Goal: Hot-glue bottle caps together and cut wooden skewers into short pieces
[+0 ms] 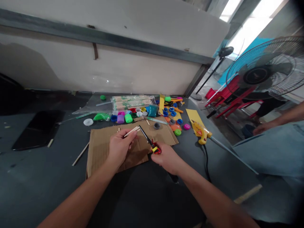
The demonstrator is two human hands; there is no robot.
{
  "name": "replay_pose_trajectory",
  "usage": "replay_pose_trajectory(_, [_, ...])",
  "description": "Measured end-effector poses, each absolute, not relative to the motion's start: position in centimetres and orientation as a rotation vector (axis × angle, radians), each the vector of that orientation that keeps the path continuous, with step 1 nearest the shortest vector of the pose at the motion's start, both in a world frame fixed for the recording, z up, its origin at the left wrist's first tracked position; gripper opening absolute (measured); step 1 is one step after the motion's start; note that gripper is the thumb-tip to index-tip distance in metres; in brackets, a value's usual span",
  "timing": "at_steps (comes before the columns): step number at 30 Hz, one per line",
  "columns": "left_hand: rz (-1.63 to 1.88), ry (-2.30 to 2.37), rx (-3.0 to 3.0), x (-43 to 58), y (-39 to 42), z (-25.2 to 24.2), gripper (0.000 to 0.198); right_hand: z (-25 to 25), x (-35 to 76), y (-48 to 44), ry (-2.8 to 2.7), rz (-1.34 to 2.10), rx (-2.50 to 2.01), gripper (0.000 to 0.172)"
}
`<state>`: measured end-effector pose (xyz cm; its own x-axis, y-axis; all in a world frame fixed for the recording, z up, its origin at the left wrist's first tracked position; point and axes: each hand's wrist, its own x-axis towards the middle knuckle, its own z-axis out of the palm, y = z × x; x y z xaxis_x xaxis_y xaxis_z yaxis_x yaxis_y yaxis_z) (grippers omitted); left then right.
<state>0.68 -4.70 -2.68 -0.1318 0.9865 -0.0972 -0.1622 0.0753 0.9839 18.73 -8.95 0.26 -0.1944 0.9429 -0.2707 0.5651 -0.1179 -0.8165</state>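
My left hand [119, 145] pinches a pair of thin wooden sticks [132, 130] above a piece of brown cardboard [98, 148]. In my right hand [167, 157] is a long-nosed lighter [146, 136] with a black barrel and a red and yellow body. Its tip is close to the ends of the sticks; whether they touch, and whether a flame burns, I cannot tell. A grey bottle cap [157, 126] sits on the cardboard's far part. Another wooden stick [80, 154] lies on the dark table to the left.
Behind the cardboard are colourful bottle caps [120, 118] and bagged wooden sticks [133, 102]. A yellow glue gun [202, 133] with a black cord lies right. A black phone-like slab [38, 129] is left. A fan [257, 76] and another person's hand [263, 127] are far right.
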Motion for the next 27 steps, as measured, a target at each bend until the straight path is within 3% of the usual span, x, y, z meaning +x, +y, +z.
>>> replay_pose_trajectory(27, [1.307, 1.323, 1.190, 0.78, -4.87, -2.41, 0.038, 0.69, 18.47, -9.18, -1.773, 1.256, -1.650, 0.018])
